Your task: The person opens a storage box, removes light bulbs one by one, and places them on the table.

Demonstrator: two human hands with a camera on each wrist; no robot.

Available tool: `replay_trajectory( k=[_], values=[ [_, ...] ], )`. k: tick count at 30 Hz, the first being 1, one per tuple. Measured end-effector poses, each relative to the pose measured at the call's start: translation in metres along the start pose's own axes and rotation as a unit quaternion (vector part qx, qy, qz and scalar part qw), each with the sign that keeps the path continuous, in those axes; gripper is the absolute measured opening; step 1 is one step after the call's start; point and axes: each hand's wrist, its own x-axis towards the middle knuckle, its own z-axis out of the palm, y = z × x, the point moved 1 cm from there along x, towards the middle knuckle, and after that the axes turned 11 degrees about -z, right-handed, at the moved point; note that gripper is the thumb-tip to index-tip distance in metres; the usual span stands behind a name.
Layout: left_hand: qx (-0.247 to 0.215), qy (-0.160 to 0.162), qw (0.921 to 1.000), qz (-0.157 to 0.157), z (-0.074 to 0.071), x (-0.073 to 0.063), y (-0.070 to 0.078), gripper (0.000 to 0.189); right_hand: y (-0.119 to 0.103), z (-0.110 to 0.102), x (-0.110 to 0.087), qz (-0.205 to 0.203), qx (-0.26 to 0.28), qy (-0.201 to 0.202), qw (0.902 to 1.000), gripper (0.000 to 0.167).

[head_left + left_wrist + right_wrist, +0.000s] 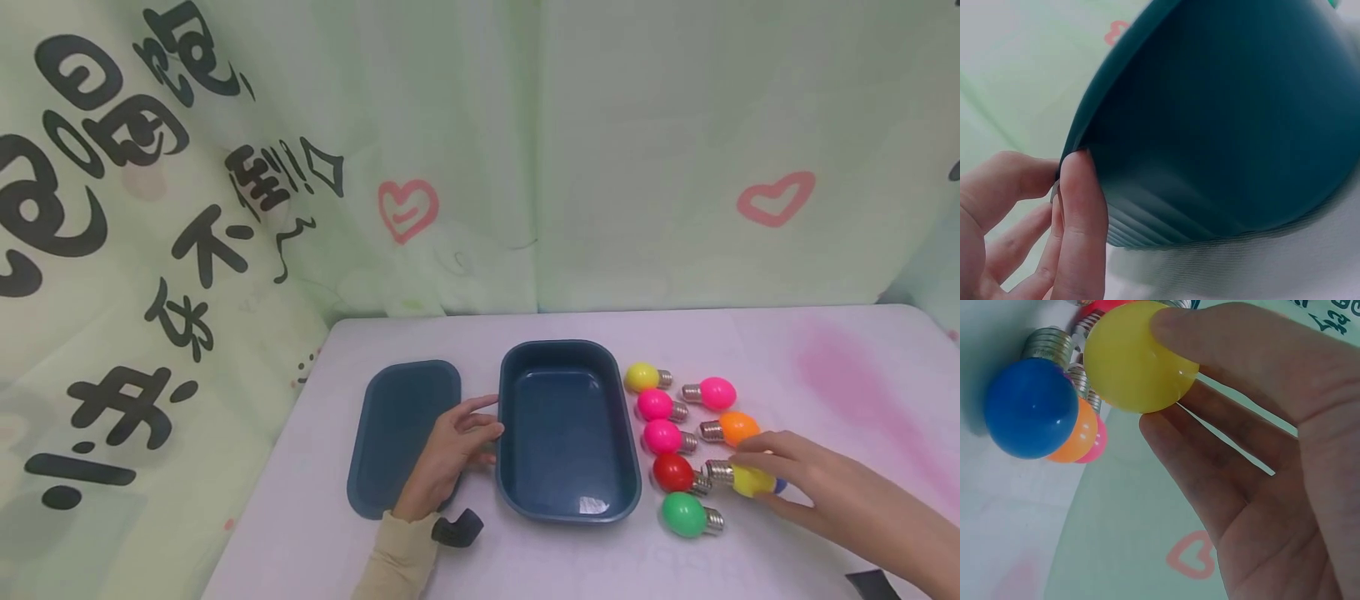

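In the head view a dark blue rectangular box [570, 442] stands uncovered on the table. My left hand [461, 442] touches its left side with the fingertips; the left wrist view has them against the wall [1210, 137] just below the rim. My right hand [810, 483] pinches a yellow light bulb [752, 482] between thumb and fingers, its metal screw base pointing left. Beside that hand, a blue bulb [1032, 409] shows fully in the right wrist view, while the head view has it mostly hidden behind the yellow one.
Right of the box lie a second yellow bulb [642, 377], several pink bulbs [717, 393], an orange bulb [739, 428], a red bulb [672, 472] and a green bulb [683, 514]. A flat blue lid [401, 433] lies left of the box, partly under the left hand.
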Motion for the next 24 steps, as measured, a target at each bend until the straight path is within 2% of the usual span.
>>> replay_trajectory(
  k=[5,10,24],
  values=[
    [-0.01,-0.007,0.9999,0.002,0.0,0.001,-0.002,0.05,0.001,0.002,-0.002,0.045,0.022,-0.051,0.9974,0.05],
    [-0.012,-0.011,0.9999,0.003,-0.001,0.001,-0.001,0.05,0.002,0.005,-0.002,0.058,0.031,-0.083,0.9944,0.051],
    [-0.009,-0.006,0.9999,-0.001,-0.001,-0.001,0.0,0.049,0.003,0.013,-0.005,0.059,0.052,-0.113,0.9905,0.048]
  ],
)
